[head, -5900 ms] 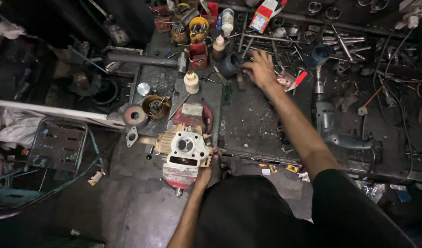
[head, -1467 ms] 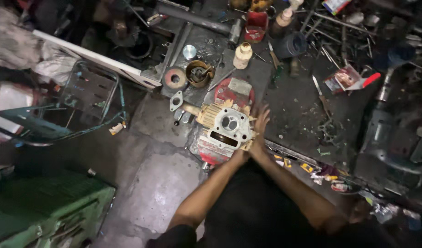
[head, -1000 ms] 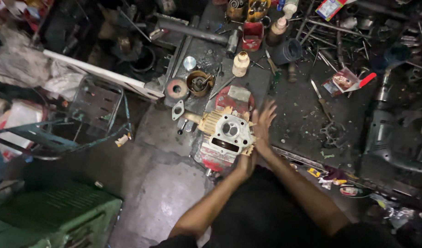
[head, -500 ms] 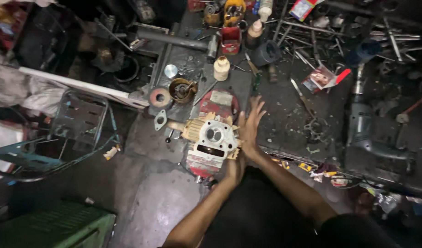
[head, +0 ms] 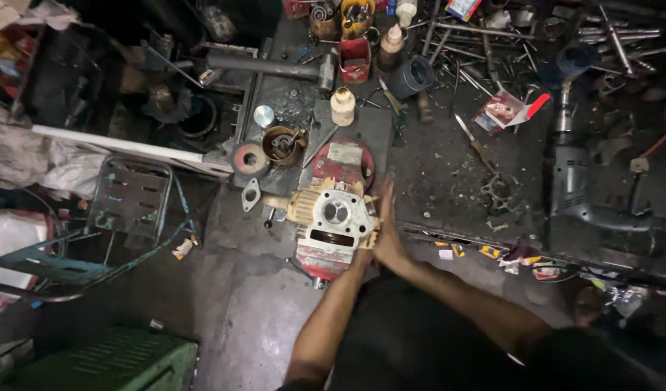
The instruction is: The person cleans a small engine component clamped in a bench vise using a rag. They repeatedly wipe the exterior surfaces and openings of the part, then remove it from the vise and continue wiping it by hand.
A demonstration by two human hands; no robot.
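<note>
A cream-coloured cylinder head (head: 336,213) with a round bore sits on a red engine housing (head: 344,161) at the edge of a dark, greasy bench. My right hand (head: 387,228) lies flat against the head's right side, fingers stretched out and pointing away from me. My left hand (head: 363,253) grips the head's near right corner, partly tucked under my right wrist. A loose gasket plate (head: 250,194) lies on the bench just left of the head.
An electric drill (head: 579,188) lies on the bench at right. Beyond the engine stand a cream bottle (head: 342,106), a rusty round can (head: 282,145), a grinding disc (head: 249,159), a red tin (head: 354,58) and scattered tools. A metal frame (head: 130,195) and a green crate (head: 108,362) sit at left.
My right hand came back from the tools at the far side of the bench to the cylinder head's right side, and its splayed fingers have drawn together. My left hand stayed on the head.
</note>
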